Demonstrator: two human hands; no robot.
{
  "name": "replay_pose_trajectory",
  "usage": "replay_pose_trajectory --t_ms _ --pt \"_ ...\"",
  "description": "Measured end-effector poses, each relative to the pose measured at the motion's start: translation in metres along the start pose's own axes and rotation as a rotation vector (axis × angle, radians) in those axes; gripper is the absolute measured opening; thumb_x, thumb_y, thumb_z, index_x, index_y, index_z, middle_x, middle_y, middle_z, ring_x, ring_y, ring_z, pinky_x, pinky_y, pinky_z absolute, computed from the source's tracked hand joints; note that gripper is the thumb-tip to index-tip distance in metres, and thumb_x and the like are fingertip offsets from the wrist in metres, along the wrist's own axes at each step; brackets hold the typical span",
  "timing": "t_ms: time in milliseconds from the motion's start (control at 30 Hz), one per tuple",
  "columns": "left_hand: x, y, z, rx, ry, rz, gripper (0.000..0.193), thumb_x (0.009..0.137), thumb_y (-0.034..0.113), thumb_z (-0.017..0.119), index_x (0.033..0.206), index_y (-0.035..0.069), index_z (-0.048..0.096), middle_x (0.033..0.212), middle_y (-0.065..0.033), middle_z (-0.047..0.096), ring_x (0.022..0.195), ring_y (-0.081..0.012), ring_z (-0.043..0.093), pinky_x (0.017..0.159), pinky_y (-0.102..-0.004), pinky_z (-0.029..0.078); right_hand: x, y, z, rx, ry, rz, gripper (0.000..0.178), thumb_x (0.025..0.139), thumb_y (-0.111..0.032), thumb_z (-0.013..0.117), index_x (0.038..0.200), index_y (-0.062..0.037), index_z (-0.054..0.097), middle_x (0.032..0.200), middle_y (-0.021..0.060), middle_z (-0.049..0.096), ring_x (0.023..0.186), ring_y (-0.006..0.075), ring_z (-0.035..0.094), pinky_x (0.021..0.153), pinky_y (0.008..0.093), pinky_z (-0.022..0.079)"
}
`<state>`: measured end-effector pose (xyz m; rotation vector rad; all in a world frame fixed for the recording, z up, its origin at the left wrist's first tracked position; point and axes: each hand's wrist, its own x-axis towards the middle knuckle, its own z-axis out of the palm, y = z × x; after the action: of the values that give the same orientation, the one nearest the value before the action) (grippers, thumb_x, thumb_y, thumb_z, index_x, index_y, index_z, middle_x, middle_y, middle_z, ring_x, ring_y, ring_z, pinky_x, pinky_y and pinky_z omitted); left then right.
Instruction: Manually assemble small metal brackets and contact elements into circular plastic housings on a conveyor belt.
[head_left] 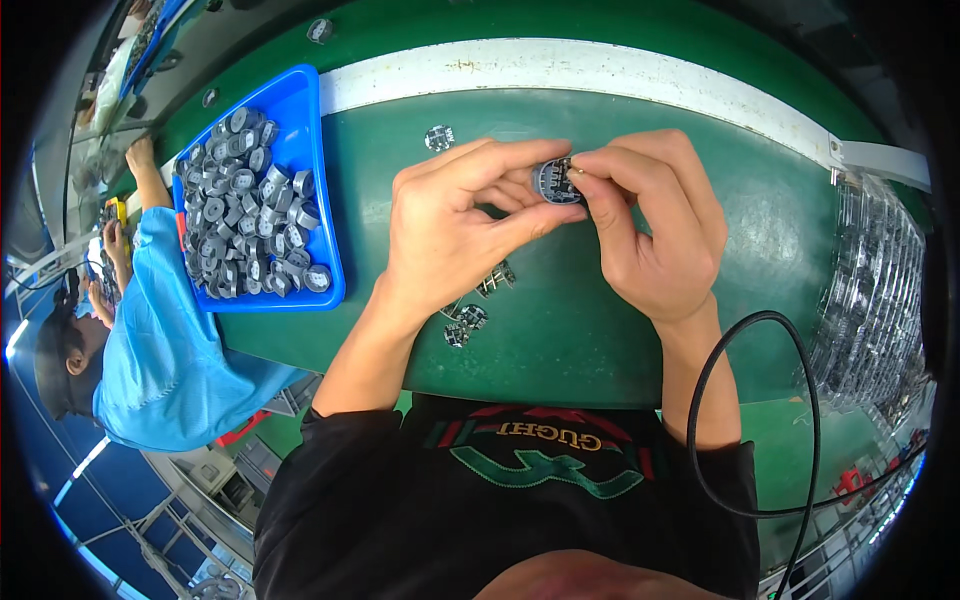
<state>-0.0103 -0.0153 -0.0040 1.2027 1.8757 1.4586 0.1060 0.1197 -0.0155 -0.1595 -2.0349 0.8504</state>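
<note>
Left hand (pixel 455 225) and right hand (pixel 650 225) pinching one round grey part (pixel 555 182) together above green belt (pixel 560 330); blue rectangular tray (pixel 325 215) of similar parts at left.

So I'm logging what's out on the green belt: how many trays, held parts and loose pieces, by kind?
Blue tray of grey round parts: 1
Round grey part held by both hands: 1
Small loose pieces lying on the belt: 4
Total: 6

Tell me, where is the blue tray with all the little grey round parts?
In the head view, the blue tray sits on the green belt to the person's left, just beyond the left hand, near a co-worker in blue.
</note>
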Motion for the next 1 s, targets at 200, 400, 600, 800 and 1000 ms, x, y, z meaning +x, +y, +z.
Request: replay_pose_trajectory --t_ms 200,400,600,800,1000 --pt "-0.001 0.001 0.001 0.046 -0.003 0.003 0.046 0.072 -0.015 0.077 0.117 -0.008 0.067 0.095 -0.0119 0.069 0.079 -0.0138 0.07 0.069 -0.0223 0.057 0.0 -0.002 0.002 -0.018 -0.021 0.009 0.018 0.074 0.003 0.075 0.088 -0.0032 0.067 0.08 0.0063 0.062 0.06 0.0198 0.062 0.049 0.0293 0.049" --pt "-0.002 -0.002 0.006 -0.094 0.054 -0.041 0.044 0.073 -0.015 0.076 0.116 -0.009 0.067 0.099 -0.0136 0.069 0.082 -0.0162 0.072 0.073 -0.0234 0.058 -0.003 0.001 0.003 -0.091 -0.051 0.019 0.02 0.073 0.002 0.073 0.091 -0.0045 0.065 0.081 0.0055 0.06 0.061 0.0198 0.062 0.05 0.0295 0.049" --pt "-0.002 -0.002 0.011 -0.078 0.141 0.053 0.042 0.071 -0.006 0.082 0.112 0.0 0.072 0.084 -0.0062 0.066 0.073 -0.011 0.071 0.064 -0.0222 0.056 -0.005 0.005 0.0 -0.265 -0.081 -0.172 0.021 0.071 -0.007 0.066 0.092 -0.0047 0.063 0.087 0.0038 0.059 0.065 0.0166 0.061 0.052 0.0295 0.049" --pt "-0.004 -0.002 0.015 0.139 0.18 0.191 0.044 0.068 -0.007 0.083 0.111 0.0 0.072 0.083 -0.0059 0.066 0.072 -0.0108 0.071 0.06 -0.0231 0.053 -0.002 -0.004 -0.003 -0.337 -0.113 -0.168 0.023 0.072 -0.013 0.065 0.093 -0.0042 0.062 0.084 0.0032 0.053 0.062 0.0154 0.058 0.053 0.0288 0.048" --pt "-0.002 0.009 0.016 -0.425 0.087 -0.084 0.04 0.077 -0.01 0.077 0.115 -0.008 0.067 0.085 -0.0075 0.064 0.079 -0.017 0.071 0.069 -0.0242 0.057 -0.003 0.006 -0.004 -0.189 -0.025 -0.121 0.022 0.07 -0.011 0.068 0.091 -0.0065 0.064 0.081 0.003 0.053 0.062 0.0163 0.058 0.051 0.0293 0.048"
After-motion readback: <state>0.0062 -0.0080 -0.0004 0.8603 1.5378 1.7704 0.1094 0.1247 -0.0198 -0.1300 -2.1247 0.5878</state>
